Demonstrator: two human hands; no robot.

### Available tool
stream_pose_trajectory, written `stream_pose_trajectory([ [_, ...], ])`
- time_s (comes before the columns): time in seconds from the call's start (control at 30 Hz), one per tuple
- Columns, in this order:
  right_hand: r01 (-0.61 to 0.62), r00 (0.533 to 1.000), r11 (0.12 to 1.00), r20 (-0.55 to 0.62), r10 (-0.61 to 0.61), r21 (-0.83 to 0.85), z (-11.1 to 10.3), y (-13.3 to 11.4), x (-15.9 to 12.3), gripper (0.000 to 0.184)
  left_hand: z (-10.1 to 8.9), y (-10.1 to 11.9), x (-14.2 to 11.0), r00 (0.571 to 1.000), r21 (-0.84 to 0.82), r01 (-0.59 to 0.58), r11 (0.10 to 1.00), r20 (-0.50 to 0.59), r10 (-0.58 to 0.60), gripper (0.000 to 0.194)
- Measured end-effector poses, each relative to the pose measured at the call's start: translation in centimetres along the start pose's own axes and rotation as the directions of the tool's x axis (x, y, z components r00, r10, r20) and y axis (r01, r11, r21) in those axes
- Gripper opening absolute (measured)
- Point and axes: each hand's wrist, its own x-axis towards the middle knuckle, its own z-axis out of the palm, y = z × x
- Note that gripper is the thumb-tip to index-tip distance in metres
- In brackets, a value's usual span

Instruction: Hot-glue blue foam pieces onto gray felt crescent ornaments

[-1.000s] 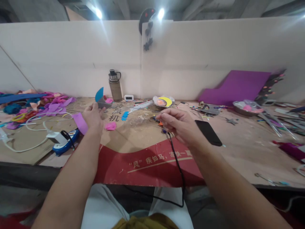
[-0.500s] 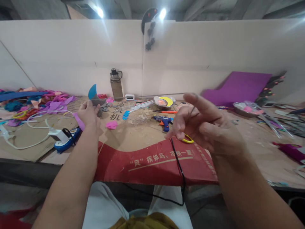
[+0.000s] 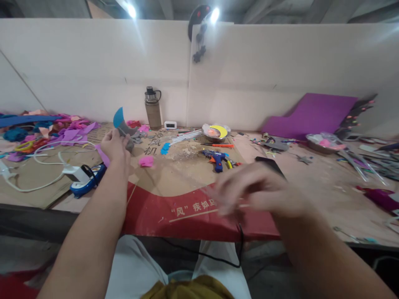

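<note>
My left hand (image 3: pixel 115 145) is closed on a curved blue-and-grey piece (image 3: pixel 124 126), flat and crescent-like, held by its lower part above the left side of the table. Its blue tip (image 3: pixel 119 118) points up. My right hand (image 3: pixel 252 189) hangs low over the red printed cardboard (image 3: pixel 187 218), smeared by motion. Its fingers point down and left, and whether anything is in them does not show. A blue glue gun (image 3: pixel 218 162) lies just beyond that hand, and a black cord (image 3: pixel 241 245) hangs off the cardboard edge below it.
A bottle (image 3: pixel 153 110) stands at the back wall. A metal bowl (image 3: pixel 205 135) holds a yellow crescent (image 3: pixel 221 132). Felt scraps (image 3: pixel 71 135) and a blue power strip (image 3: pixel 89 182) lie left; a dark phone-like slab (image 3: pixel 269 164) and purple sheet (image 3: pixel 314 114) lie right.
My right hand has dropped from above the glue gun onto or just over the red cardboard, uncovering the dark slab and covering the yellow scissor handle. My left hand keeps its hold nearly in place.
</note>
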Motion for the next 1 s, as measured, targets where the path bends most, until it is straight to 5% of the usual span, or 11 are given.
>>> stream_pose_trajectory([
  [0.07, -0.095, 0.970, 0.979, 0.202, 0.132, -0.179, 1.7, 1.0, 1.3, 0.025, 0.5, 0.2, -0.4, 1.000, -0.012, 0.004, 1.000, -0.019, -0.005, 0.014],
  [0.17, -0.163, 0.919, 0.906, 0.275, 0.284, -0.391, 2.8, 2.4, 2.7, 0.020, 1.2, 0.8, -1.0, 0.999, -0.042, 0.023, 0.999, -0.039, -0.025, 0.013],
  [0.27, -0.207, 0.946, 0.855, 0.124, 0.298, -0.476, 2.6, 3.2, 3.3, 0.022, 1.5, 1.9, -1.1, 0.996, -0.107, 0.000, 0.994, -0.093, -0.010, 0.020],
  [0.37, -0.238, 0.971, 0.837, -0.090, 0.222, -0.493, 2.4, 3.4, 4.5, 0.024, 1.1, 3.5, -0.6, 0.992, -0.215, -0.076, 0.974, -0.114, 0.052, 0.018],
  [0.47, -0.199, 0.975, 0.863, -0.183, 0.126, -0.465, 2.9, 3.8, 7.1, 0.024, 0.6, 4.8, -0.3, 0.980, -0.269, -0.179, 0.946, -0.139, 0.146, 0.017],
  [0.67, -0.049, 0.962, 0.925, -0.267, -0.058, -0.377, 4.9, 6.2, 16.1, 0.025, 0.4, 5.6, -0.5, 0.973, -0.277, -0.203, 0.939, -0.164, 0.161, 0.020],
  [0.9, -0.338, 0.921, 0.850, -0.329, 0.210, -0.404, 7.6, 10.5, 28.6, 0.047, 0.1, 5.3, -0.5, 0.980, -0.332, -0.162, 0.929, -0.163, 0.113, 0.022],
  [1.0, -0.359, 0.918, 0.820, -0.326, 0.225, -0.445, 8.9, 11.6, 32.4, 0.048, 0.0, 5.1, -0.5, 0.984, -0.331, -0.156, 0.931, -0.131, 0.119, 0.023],
])
